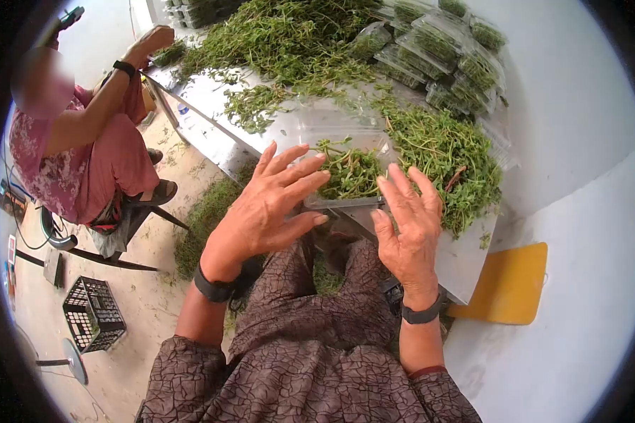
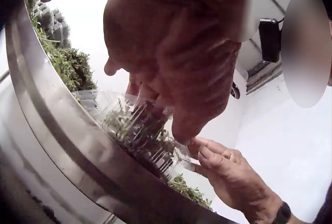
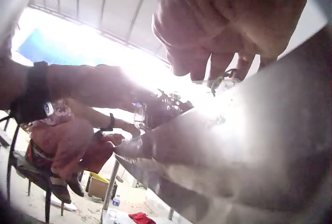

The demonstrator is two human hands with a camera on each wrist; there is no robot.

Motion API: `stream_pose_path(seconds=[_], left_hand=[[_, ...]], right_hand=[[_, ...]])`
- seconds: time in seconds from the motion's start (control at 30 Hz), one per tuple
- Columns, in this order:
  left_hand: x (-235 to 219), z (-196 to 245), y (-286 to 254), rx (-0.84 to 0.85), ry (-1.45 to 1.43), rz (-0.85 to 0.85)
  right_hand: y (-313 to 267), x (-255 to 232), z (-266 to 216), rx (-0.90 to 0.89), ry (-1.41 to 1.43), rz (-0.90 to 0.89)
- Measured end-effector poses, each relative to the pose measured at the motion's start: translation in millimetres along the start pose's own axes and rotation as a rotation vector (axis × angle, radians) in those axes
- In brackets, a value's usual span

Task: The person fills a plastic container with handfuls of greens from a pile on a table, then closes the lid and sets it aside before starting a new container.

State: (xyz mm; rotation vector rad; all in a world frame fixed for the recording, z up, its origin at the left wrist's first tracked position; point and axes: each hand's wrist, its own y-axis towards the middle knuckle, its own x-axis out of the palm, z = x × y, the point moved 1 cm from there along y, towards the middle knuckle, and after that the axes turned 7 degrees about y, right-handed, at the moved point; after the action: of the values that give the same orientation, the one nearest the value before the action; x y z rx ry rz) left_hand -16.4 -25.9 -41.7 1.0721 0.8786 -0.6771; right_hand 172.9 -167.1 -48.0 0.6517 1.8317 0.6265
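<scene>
Between the two hands, a clear plastic container (image 1: 353, 202) filled with green sprigs (image 1: 351, 173) lies near the table's front edge. The left hand (image 1: 267, 206) is at its left side, fingers spread and fairly straight, over the near left corner. On the other side the right hand (image 1: 410, 236) has its fingers extended beside the container's right wall. Neither hand has its fingers curled round anything. In the left wrist view the left hand (image 2: 171, 52) hangs over the container (image 2: 140, 130), with the right hand (image 2: 233, 177) at its far end. Whether the fingertips touch the plastic is unclear.
Loose greens (image 1: 441, 158) lie right of the container, and a large heap (image 1: 282, 42) lies behind it. Filled clear boxes (image 1: 437, 49) are stacked at the back right. A seated person (image 1: 85, 148) works at the left. A yellow board (image 1: 504, 283) and a black crate (image 1: 93, 314) stand lower down.
</scene>
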Motion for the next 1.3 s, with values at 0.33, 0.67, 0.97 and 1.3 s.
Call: stream_pose_path(seconds=[0.33,0.67,0.97,1.3], left_hand=[[11.4,9.0,13.6,0.103,-0.052,0.023],[11.3,10.2,11.5,0.115,-0.054,0.123],[14.5,18.4,14.2,0.106,-0.054,0.118],[14.2,18.6,10.5,0.101,-0.071,0.102]], right_hand=[[17.4,8.2,-14.5,-0.118,-0.001,-0.182],[20.8,6.4,-9.9,-0.104,-0.031,-0.208],[39.6,-62.5,-5.0,-0.033,-0.173,-0.111],[47.6,-124.3,65.2,0.262,-0.347,-0.123]])
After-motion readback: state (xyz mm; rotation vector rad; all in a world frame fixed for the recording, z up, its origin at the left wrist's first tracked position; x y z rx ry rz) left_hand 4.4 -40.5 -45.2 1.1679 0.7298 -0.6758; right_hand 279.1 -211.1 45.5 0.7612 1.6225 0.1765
